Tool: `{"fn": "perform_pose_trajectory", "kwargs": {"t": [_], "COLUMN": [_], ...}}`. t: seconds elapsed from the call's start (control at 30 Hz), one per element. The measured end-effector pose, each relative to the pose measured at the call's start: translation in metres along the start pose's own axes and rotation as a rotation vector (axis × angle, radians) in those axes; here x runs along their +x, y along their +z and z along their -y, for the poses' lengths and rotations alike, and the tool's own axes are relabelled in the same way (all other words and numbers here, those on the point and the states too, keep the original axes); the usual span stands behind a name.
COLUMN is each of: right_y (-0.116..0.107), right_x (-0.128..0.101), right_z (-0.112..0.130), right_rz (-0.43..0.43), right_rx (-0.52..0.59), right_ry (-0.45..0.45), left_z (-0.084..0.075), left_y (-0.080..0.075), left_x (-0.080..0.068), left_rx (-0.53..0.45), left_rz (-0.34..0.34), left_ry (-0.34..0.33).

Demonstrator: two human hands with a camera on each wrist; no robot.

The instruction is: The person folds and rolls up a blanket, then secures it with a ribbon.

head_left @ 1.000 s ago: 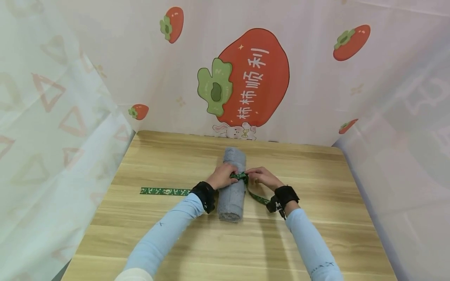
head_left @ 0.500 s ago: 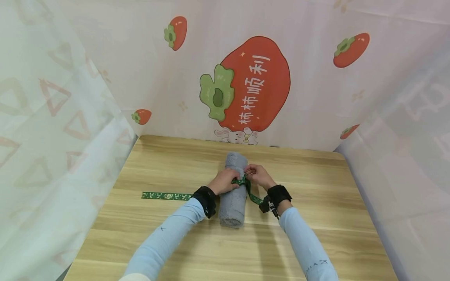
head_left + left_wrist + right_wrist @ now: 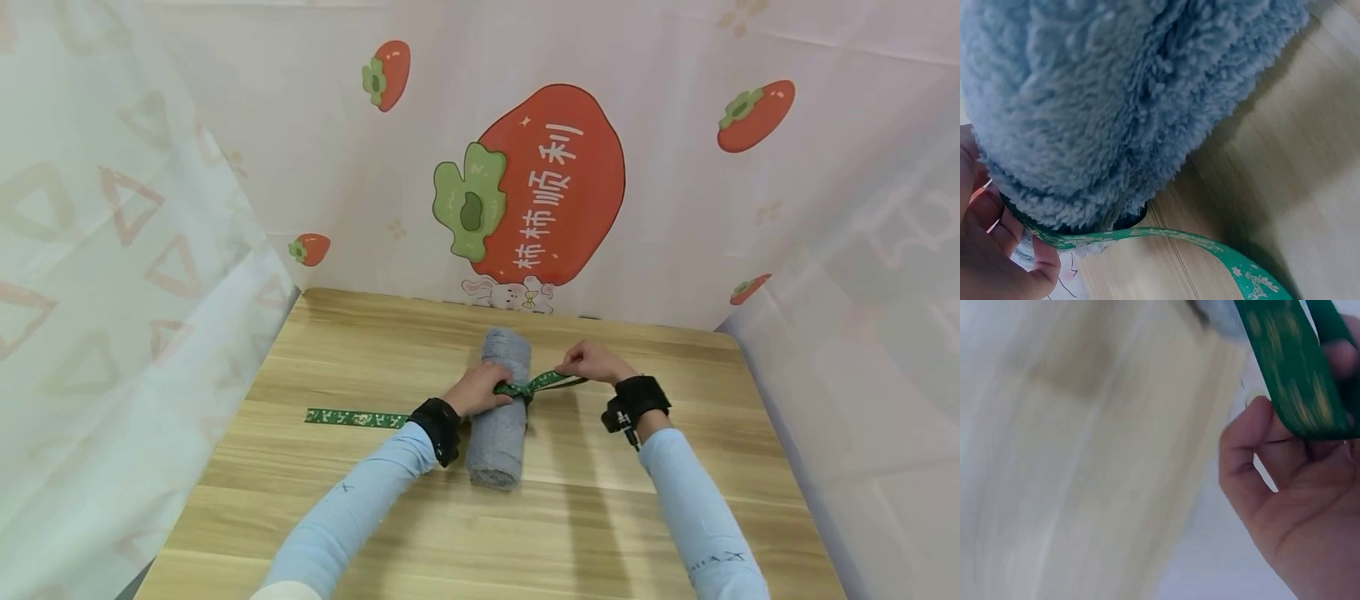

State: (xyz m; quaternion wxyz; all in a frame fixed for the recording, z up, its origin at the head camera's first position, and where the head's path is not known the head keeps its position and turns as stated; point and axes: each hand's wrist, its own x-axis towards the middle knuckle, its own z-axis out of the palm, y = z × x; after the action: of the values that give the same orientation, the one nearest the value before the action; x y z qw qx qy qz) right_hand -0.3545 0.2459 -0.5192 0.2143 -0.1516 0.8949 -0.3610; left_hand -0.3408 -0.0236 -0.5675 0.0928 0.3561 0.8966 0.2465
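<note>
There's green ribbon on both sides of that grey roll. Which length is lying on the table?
The left length, stretched flat to the left of the left hand; the right length is raised off the table, pinched by the right hand.

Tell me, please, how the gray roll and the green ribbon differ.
The gray roll is thick and fluffy; the green ribbon is thin and flat. The gray roll is plain, whereas the green ribbon carries a pale print. Both rest at least partly on the table.
</note>
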Motion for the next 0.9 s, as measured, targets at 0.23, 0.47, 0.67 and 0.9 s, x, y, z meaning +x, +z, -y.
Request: {"fn": "perform_pose_trajectory", "kwargs": {"t": [0.23, 0.47, 0.67, 0.9], "right_y": [-0.028, -0.034, -0.02, -0.005], "right_x": [-0.044, -0.084, -0.097, -0.106], "right_z": [-0.023, -0.045, -0.053, -0.061], "right_rz": [0.053, -0.003, -0.01, 0.04], "right_rx": [0.206, 0.454, 0.415, 0.352], "right_ry": [0.013, -0.005, 0.04, 0.089], "left_z": [0.015, 0.037, 0.049, 0.059], "left_y": [-0.005, -0.007, 0.004, -0.014], "left_x": [-0.007, -0.045, -0.063, -0.065], "left_rx": [-0.15, -0.407, -0.593, -0.786], "left_rz": [0.013, 0.014, 0.143, 0.106], "left_ry": [-0.006, -0.204, -0.177, -0.21]}}
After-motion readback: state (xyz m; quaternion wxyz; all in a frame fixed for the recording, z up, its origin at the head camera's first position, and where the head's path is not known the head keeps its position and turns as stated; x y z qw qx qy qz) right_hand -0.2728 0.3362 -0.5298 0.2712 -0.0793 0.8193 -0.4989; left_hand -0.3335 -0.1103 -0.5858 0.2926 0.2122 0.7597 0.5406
